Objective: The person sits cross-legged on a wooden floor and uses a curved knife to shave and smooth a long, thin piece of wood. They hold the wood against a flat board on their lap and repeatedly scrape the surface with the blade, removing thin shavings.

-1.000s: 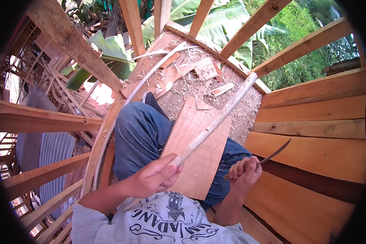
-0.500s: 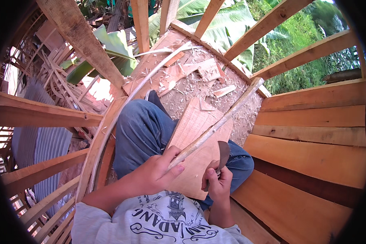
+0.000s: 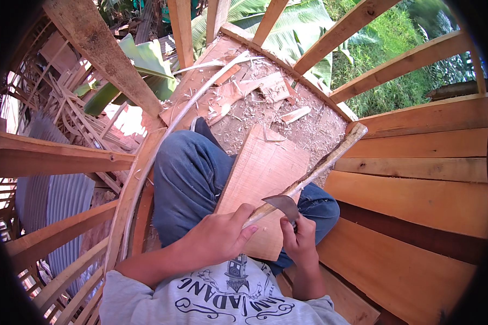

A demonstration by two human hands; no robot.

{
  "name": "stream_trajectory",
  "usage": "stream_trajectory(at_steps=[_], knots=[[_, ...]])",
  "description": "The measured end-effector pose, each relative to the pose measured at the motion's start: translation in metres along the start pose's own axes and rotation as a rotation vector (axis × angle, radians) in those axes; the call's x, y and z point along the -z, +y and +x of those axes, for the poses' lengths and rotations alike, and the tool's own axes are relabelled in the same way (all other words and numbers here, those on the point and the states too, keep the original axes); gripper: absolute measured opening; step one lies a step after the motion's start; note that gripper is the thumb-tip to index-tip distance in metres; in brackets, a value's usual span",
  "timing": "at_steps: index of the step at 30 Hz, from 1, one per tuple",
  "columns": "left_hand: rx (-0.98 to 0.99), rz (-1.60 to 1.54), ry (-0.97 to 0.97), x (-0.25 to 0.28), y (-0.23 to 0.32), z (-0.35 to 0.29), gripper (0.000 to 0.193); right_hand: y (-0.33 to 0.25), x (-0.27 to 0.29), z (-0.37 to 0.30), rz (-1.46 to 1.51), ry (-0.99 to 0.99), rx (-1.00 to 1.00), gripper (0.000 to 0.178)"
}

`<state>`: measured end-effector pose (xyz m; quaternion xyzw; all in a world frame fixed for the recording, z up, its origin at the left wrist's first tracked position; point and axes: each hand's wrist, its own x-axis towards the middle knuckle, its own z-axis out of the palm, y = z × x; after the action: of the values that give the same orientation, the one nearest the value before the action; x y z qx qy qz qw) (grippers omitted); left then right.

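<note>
My left hand (image 3: 222, 232) is closed round the near end of a long pale wooden stick (image 3: 348, 143). The stick slants up and away to the right, with dark patches along its side. In my right hand (image 3: 299, 240) is a knife with a short, broad, curved blade (image 3: 283, 205). Its blade lies against the stick, a little beyond my left fingers. My right fingers hide most of the knife's handle. Under the stick, a flat wooden board (image 3: 256, 162) lies across my lap between my jeans-clad legs.
Wood shavings and offcuts (image 3: 275, 88) litter the floor ahead. Another long pale strip (image 3: 185, 112) curves along the left edge. Wooden slats (image 3: 62, 154) fence the left and far sides; a plank wall (image 3: 412, 203) stands at right. Corrugated sheeting (image 3: 68, 211) shows beyond the left slats.
The stick has swung to the right at its far end. My right hand has brought the knife up onto the stick, and my left hand has shifted slightly right with its grip kept.
</note>
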<state>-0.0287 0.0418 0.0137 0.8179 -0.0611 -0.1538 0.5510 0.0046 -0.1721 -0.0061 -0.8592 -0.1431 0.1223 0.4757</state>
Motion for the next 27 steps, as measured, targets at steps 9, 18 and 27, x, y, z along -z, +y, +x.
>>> stream_trajectory(at_steps=[9, 18, 27], knots=[[-0.022, 0.028, 0.004, -0.006, 0.002, -0.005, 0.028, 0.011, 0.018, 0.003, 0.075, 0.019, -0.079, 0.01], [0.001, -0.01, 0.011, -0.008, 0.004, -0.005, 0.029, 0.017, 0.012, 0.003, 0.055, 0.058, -0.044, 0.01], [-0.012, -0.021, -0.043, -0.01, 0.007, 0.001, 0.028, 0.029, 0.0, -0.009, 0.207, 0.047, -0.088, 0.006]])
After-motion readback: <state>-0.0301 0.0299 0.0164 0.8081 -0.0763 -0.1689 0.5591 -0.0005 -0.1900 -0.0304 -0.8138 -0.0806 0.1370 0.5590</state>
